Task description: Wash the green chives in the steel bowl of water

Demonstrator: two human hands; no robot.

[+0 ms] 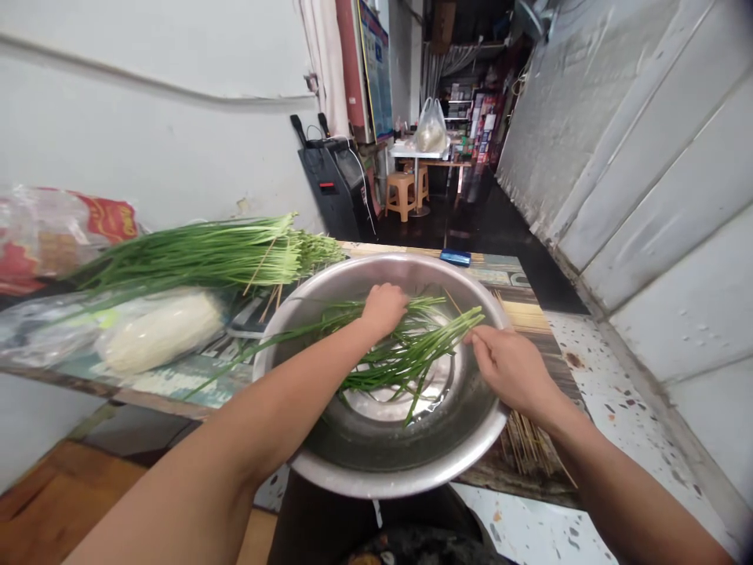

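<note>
Step in hand looks like gathering or lining up green stalks (405,361), lying loose inside the metal basin (376,486); next move likely calls for keeping the pale ends together. Right hand (511,365) mostly closed, thumb and finger pinched at the pale ends. Left hand (385,308) curled down over the stalks, fingertips hidden, can't tell how firm. Thin sticks (523,443) on the tabletop (170,394), right of basin.

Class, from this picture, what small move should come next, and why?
Perhaps the left hand should gather the stray stalks beside it toward the bunch near the right hand, since they lie spread across the basin while the bunch's pale ends sit close together.
</note>
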